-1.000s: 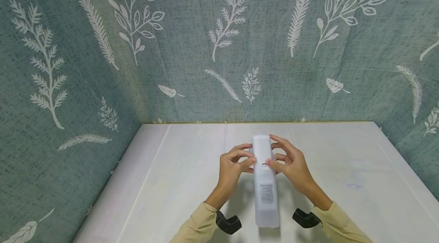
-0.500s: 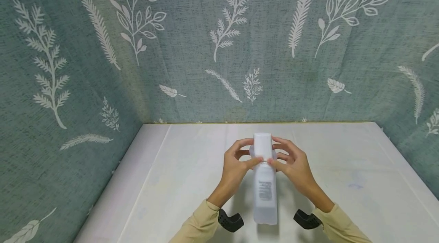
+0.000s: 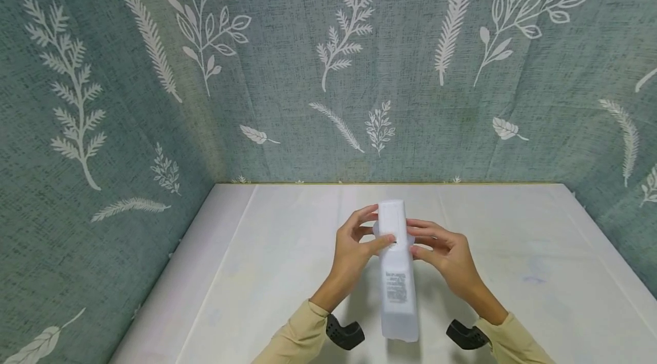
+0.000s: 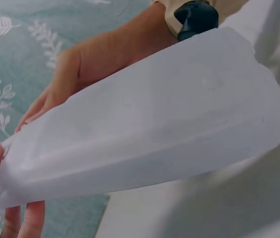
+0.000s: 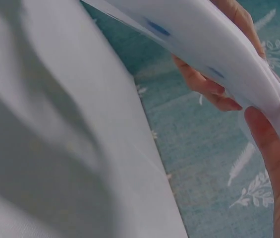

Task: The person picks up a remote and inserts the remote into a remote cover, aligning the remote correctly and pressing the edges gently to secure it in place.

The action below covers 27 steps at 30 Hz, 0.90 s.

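A long, narrow white plastic container point(image 3: 399, 264), partly translucent and with grey print on its lower face, is held up lengthwise over the table. Its exact kind is not clear. My left hand point(image 3: 351, 253) grips its upper left side, the thumb across the front by a small dark slot and the fingers behind. On the opposite edge my right hand point(image 3: 447, 251) pinches it between thumb and fingers. A rounded translucent part shows behind it between the hands. The left wrist view shows the container's broad smooth side point(image 4: 144, 124); in the right wrist view, blue marks show on its wall point(image 5: 189, 34).
Beneath the hands lies a white-covered table point(image 3: 277, 273). Green-grey fabric point(image 3: 287, 67) with white leaf prints hangs behind and at both sides. A black wrist mount point(image 3: 345, 334) sits on each forearm.
My right thumb has moved from the front by the slot to the container's right edge, and that hand has shifted slightly right. My left thumb has come across to the slot.
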{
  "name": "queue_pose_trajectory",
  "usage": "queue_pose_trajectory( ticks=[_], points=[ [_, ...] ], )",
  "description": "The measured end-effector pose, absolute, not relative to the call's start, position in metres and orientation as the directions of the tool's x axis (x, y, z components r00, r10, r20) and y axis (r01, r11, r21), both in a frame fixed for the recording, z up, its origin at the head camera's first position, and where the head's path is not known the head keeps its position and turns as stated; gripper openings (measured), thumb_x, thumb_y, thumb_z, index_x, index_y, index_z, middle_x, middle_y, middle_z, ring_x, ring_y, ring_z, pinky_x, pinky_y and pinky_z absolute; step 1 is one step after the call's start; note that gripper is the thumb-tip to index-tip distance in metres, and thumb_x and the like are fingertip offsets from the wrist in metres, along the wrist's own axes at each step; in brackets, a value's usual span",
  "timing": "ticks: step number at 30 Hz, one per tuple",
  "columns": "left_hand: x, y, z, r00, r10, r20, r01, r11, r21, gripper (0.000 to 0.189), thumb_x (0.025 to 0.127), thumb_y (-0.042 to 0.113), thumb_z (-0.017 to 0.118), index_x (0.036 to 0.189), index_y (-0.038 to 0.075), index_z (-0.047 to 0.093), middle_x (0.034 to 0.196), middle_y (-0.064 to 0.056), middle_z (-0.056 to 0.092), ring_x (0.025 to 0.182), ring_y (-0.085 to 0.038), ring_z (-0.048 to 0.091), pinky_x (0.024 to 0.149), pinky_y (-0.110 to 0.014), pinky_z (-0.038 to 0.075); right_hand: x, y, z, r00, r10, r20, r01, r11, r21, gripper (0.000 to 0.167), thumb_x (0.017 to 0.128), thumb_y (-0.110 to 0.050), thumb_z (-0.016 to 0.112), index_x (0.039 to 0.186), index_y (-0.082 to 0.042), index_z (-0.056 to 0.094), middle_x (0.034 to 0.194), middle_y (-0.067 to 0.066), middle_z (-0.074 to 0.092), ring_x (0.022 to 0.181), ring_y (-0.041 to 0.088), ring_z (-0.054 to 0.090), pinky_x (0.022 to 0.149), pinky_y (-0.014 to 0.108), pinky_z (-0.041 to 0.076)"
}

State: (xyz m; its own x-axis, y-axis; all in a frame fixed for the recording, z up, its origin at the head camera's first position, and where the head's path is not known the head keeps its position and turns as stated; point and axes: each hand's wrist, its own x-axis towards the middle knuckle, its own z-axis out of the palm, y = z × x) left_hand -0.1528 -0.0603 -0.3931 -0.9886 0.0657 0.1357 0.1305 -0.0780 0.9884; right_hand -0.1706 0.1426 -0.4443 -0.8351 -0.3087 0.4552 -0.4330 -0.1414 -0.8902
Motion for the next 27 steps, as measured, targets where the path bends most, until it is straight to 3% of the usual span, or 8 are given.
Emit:
queue_pose_trajectory(
  ticks=[7,21,27],
  points=[
    [-0.151,-0.06,-0.394,-0.987,0.085,0.135,0.129,-0.071,0.989,0.067,0.078,0.0,0.074,0.137,0.017,0.051,0.116,-0.008,0.056,0.096,-0.025,0.056,0.06,-0.029,0.054,-0.168,0.143,-0.444,-0.843,-0.301,0.446,-0.433,-0.112,-0.894,0.009,0.085,0.008,0.063,0.094,0.007,0.065,0.123,0.014,0.057,0.1,0.022,0.064,0.068,0.042,0.056],
    [-0.15,-0.063,-0.394,-0.977,0.122,0.174,0.165,-0.084,0.983,0.065,0.075,-0.005,0.074,0.135,0.009,0.053,0.111,-0.011,0.056,0.093,-0.024,0.056,0.06,-0.033,0.054,-0.159,0.138,-0.432,-0.866,-0.254,0.43,-0.432,-0.051,-0.9,0.006,0.086,0.005,0.064,0.091,0.005,0.065,0.116,0.013,0.061,0.091,0.02,0.067,0.057,0.043,0.056],
    [-0.149,-0.063,-0.393,-0.978,0.11,0.175,0.167,-0.082,0.983,0.064,0.075,-0.004,0.075,0.133,0.011,0.054,0.111,-0.01,0.056,0.094,-0.024,0.055,0.062,-0.029,0.053,-0.161,0.137,-0.428,-0.893,-0.256,0.369,-0.369,-0.049,-0.928,0.007,0.085,0.003,0.065,0.091,0.008,0.064,0.113,0.012,0.061,0.09,0.021,0.067,0.058,0.044,0.056]
  ],
)
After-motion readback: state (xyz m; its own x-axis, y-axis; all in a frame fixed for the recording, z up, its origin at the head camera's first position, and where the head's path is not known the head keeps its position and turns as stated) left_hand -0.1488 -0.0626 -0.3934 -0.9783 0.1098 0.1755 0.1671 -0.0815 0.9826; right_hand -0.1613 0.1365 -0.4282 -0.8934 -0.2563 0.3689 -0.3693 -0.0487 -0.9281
